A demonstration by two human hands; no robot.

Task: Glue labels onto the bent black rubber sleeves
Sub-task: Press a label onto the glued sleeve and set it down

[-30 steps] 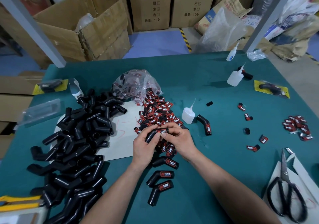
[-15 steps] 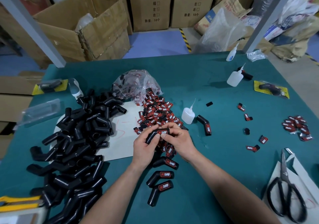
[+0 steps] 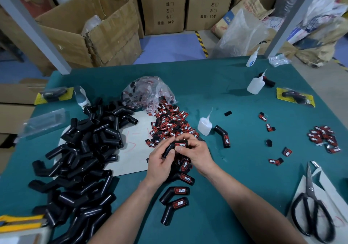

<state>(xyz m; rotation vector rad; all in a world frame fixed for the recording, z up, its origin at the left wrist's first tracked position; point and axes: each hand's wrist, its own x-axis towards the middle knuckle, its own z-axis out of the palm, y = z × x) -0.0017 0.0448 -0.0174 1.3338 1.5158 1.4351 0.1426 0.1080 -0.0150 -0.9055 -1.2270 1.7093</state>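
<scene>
The left hand point(image 3: 160, 165) grips the bent sleeve point(image 3: 169, 149) while the right hand point(image 3: 197, 154) pinches its label point(image 3: 180, 144); firm, even pressure should seat the edges.

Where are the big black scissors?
In the head view, the scissors lie at the near right corner of the green table, on white paper, right of the right forearm.

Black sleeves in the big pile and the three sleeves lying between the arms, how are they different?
The big pile holds plain black sleeves with no label showing; the three sleeves each wear a red label. The big pile is heaped many deep, partly on a white sheet; the three sleeves lie one by one, flat on the green table. Both are bent black rubber tubes.
</scene>
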